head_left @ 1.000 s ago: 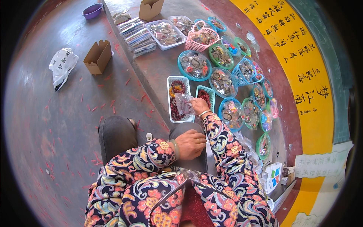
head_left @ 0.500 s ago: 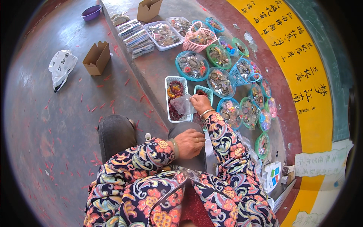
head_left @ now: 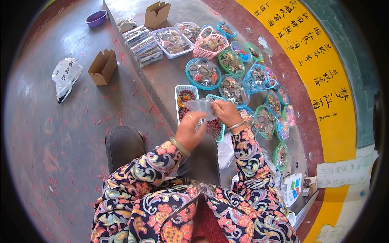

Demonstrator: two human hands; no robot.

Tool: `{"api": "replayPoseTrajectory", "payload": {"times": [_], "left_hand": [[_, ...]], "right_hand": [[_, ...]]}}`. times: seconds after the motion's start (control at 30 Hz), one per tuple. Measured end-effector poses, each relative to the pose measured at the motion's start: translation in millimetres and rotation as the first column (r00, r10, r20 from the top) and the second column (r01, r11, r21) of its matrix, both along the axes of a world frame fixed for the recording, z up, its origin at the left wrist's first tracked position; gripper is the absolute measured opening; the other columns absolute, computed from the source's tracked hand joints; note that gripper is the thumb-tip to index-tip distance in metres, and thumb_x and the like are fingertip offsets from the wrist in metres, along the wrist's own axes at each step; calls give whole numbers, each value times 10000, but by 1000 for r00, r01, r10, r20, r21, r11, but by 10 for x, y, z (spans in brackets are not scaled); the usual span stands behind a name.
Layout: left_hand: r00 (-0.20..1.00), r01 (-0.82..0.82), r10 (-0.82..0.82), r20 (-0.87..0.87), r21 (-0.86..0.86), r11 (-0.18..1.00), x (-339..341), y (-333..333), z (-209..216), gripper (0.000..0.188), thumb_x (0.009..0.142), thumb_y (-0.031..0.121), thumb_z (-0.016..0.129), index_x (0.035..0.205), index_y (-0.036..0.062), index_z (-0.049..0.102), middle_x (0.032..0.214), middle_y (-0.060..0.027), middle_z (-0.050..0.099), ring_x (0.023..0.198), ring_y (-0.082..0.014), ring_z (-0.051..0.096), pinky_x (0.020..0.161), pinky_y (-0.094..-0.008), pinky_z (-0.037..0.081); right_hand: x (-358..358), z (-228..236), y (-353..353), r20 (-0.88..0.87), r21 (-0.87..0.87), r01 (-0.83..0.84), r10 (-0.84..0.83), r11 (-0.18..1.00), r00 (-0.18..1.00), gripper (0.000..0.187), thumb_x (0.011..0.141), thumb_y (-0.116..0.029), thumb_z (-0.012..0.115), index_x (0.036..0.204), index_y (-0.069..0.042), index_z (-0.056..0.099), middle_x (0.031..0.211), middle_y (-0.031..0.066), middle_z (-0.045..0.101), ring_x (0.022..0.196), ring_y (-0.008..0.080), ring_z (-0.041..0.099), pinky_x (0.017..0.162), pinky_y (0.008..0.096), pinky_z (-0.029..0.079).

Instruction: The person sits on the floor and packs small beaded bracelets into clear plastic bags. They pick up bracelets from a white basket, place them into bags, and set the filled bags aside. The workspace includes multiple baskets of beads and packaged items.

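Observation:
My right hand (head_left: pixel 227 113) pinches a small clear plastic bag (head_left: pixel 197 106) by its edge, above the bead baskets. My left hand (head_left: pixel 189 130) is raised over my knee, just below the bag; it is slightly blurred, with finger and thumb apart and nothing visible between them. Under the bag, a white basket (head_left: pixel 177 106) holds dark red and amber beads. A teal basket (head_left: pixel 221 133) of dark red beads sits to its right, partly covered by my right hand.
Several round baskets of bagged trinkets, such as a blue one (head_left: pixel 189 77), stand to the right. Beyond lie a stack of flat packets (head_left: pixel 142 45) and a white tray (head_left: pixel 178 53). A cardboard box (head_left: pixel 103 68), a white bag (head_left: pixel 67 77) and a purple basin (head_left: pixel 96 19) are on the left floor.
My left hand has lifted off my knee and moved up toward the bag, its fingers spreading. My right hand has shifted slightly right with the bag.

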State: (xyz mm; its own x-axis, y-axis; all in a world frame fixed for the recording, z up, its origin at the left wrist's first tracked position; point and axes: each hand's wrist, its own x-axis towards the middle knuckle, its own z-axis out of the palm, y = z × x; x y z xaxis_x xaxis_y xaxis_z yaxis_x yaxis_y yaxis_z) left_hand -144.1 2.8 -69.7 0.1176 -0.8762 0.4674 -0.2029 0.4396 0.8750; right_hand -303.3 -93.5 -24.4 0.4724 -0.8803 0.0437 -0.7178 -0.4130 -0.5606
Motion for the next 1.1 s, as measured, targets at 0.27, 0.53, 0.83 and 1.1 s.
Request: {"api": "replayPoseTrajectory", "payload": {"times": [0.27, 0.53, 0.83, 1.1], "left_hand": [[987, 161, -155, -49, 171, 972, 261, -150, -22, 311, 764, 40, 636, 1066, 25, 561, 1058, -113, 550, 940, -167, 563, 712, -265, 502], [860, 353, -142, -490, 371, 859, 304, -171, -51, 193, 811, 101, 602, 961, -20, 599, 790, -71, 622, 689, -134, 598, 646, -247, 497], [700, 543, -138, -701, 397, 740, 336, -152, 68, 223, 866, 160, 556, 991, -21, 590, 822, -63, 618, 743, -116, 598, 668, -237, 503], [751, 441, -97, -653, 387, 810, 366, -136, 205, 269, 856, 210, 575, 1031, 7, 593, 903, -49, 614, 797, -99, 575, 584, -233, 499]], "right_hand": [[140, 292, 425, 163, 100, -136, 118, 986, 980, 247, 882, -259, 496, 779, -52, 584, 617, 115, 566, 560, 288, 546, 515, 341, 415], [-85, 230, 525, 484, 393, -4, -203, 920, 851, 211, 802, -207, 644, 850, -5, 608, 840, 33, 611, 740, 91, 545, 651, 239, 433], [-147, -101, 607, 752, 600, 54, -585, 798, 304, 118, 824, -144, 619, 869, -38, 594, 756, 34, 622, 665, 106, 603, 427, 166, 411], [23, 1, 701, 764, 432, 133, -441, 892, 471, 128, 836, -145, 607, 884, -28, 590, 782, 51, 627, 683, 94, 597, 575, 203, 484]]}}
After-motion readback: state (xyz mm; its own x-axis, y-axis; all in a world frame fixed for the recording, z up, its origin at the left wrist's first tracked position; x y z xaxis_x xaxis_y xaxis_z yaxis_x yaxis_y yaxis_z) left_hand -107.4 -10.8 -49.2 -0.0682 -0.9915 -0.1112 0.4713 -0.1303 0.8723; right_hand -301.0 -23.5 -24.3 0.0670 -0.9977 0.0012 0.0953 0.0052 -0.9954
